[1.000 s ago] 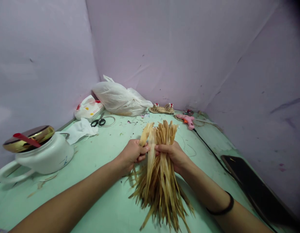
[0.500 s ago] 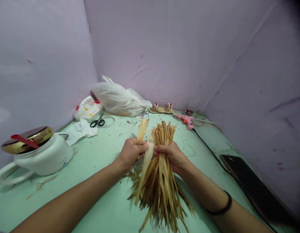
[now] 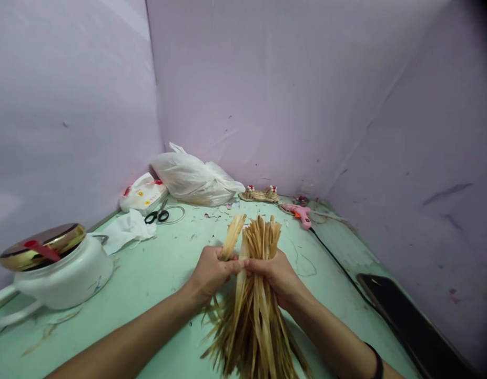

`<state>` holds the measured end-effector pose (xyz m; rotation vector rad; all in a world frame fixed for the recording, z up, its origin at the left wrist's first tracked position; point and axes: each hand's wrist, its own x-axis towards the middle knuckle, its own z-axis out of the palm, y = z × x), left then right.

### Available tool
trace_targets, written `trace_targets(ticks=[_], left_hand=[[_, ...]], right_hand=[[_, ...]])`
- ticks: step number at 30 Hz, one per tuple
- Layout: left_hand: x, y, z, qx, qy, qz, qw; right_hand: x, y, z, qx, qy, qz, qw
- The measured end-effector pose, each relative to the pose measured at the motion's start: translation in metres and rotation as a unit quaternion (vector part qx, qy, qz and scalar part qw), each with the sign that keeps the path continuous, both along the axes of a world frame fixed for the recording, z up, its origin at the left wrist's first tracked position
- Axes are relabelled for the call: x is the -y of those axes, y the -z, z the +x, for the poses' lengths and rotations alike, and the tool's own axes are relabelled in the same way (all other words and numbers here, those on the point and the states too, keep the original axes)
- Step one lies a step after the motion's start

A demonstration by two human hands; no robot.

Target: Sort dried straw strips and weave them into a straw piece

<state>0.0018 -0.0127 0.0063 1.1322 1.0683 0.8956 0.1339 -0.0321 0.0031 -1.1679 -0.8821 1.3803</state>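
Head view: prob. setting 1 pale strip (image 3: 240, 289) against the dried-leaf bundle (image 3: 262, 237), next move calling for a firm R hand (image 3: 281, 273), which is clamped round bundle's neck, w/ L hand (image 3: 214, 271) just beside, closed on loose strips (image 3: 233, 237), bundle to its R.

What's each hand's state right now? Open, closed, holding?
Left hand: closed, holding a few dry strips.
Right hand: closed around the thick bundle of similar strips.
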Motion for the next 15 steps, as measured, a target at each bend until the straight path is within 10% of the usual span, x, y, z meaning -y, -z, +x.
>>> trace_targets(ticks=[15], left_hand=[[0.002, 0.014, 0.007, 0.013, 0.002, 0.062, 0.998]], right_hand=[[0.001, -0.005, -0.008, 0.074, 0.048, 0.012, 0.996]])
